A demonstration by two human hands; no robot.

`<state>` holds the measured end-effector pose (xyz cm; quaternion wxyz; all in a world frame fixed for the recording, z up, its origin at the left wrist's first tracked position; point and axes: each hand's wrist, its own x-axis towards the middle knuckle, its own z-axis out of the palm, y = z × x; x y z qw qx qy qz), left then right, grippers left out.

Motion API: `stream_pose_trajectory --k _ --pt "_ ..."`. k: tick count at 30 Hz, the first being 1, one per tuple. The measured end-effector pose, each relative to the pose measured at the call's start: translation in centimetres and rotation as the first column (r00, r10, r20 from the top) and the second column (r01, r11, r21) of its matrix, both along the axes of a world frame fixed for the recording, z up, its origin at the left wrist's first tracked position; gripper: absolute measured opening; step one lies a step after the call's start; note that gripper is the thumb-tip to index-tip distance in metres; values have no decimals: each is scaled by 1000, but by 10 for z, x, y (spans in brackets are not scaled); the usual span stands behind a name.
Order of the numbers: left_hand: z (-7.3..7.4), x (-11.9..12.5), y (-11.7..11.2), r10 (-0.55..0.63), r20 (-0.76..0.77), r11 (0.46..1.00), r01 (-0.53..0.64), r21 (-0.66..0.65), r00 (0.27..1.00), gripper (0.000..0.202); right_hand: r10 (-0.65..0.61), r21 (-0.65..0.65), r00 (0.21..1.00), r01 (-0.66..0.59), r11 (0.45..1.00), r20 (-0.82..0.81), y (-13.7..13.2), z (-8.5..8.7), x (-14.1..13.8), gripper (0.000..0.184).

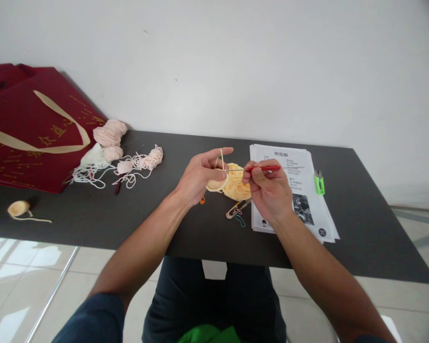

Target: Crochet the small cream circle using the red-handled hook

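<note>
"What does the left hand (200, 174) do?"
"Its thumb and fingers pinch a small cream piece (214, 186). Its pointing finger sticks out, with yarn (221, 155) looped over it."
"And the right hand (271, 190)?"
"Its fingers are closed on the red handle of a thin hook (273, 167). The metal end reaches the left hand."
"Where is the cream piece?"
"By the left thumb, just beside the yellow yarn ball (238, 186), over the dark table (93, 209). White papers (307, 164) lie below the right hand."
</note>
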<state>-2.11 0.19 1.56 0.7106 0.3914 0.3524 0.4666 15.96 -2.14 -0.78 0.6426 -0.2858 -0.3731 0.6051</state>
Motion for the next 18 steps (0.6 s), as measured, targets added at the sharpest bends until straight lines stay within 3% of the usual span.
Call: stream_pose_trajectory --k 6,11,18 --pt "1 -5 4 -146 102 986 153 -64 984 64 44 56 998 -46 997 33 2 2 4 18" --pt "2 -8 6 -291 212 943 317 -102 933 59 85 128 995 -92 987 58 2 3 8 18" --pt "1 -10 9 -432 225 883 460 -89 873 58 130 161 988 -143 977 84 2 6 9 20"
